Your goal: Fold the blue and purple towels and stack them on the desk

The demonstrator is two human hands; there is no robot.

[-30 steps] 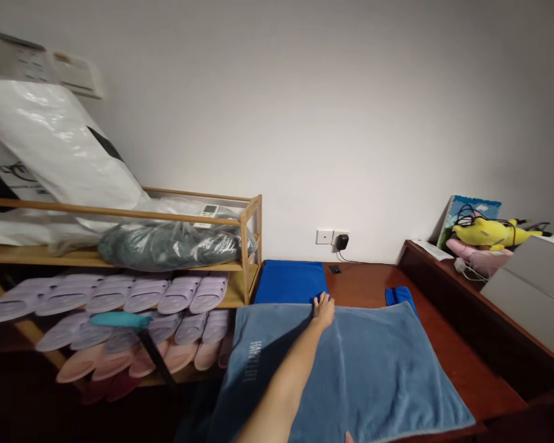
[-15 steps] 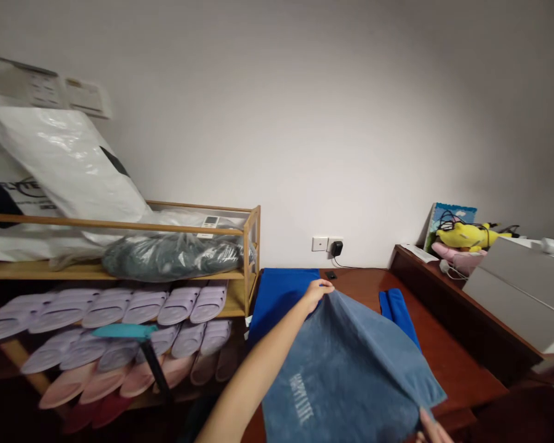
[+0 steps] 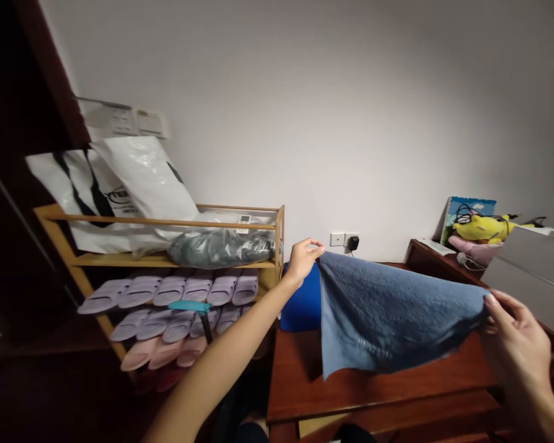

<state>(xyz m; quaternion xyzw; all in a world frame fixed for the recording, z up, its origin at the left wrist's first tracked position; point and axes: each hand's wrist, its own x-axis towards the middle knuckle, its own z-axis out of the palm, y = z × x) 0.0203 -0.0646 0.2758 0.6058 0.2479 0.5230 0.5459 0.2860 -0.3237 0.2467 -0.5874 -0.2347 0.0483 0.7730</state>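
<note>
– Which way did the towel [image 3: 392,311] lie from your fingers?
– It stretched between my two hands, so from the left hand [image 3: 303,261] it went to the right, and from the right hand [image 3: 517,338] it went to the left.

– And its long axis?
– It ran from side to side. The upper edge sloped down a little toward my right hand, and the rest of the cloth hung below this edge.

– Which hand was nearer to it?
– Neither one, because both were touching it. My left hand was farther out, toward the wall [image 3: 373,123]; my right hand was closer to my body.

– What did the fingers do exactly?
– The left thumb and fingers pinched one upper corner. The right ones gripped the cloth at the other end of that edge.

– Where was the towel, then?
– In front of me, raised over the counter [image 3: 305,381], with a bright blue cloth [image 3: 305,307] behind its left end. Whether its lowest part touched the wood, I could not tell.
</note>
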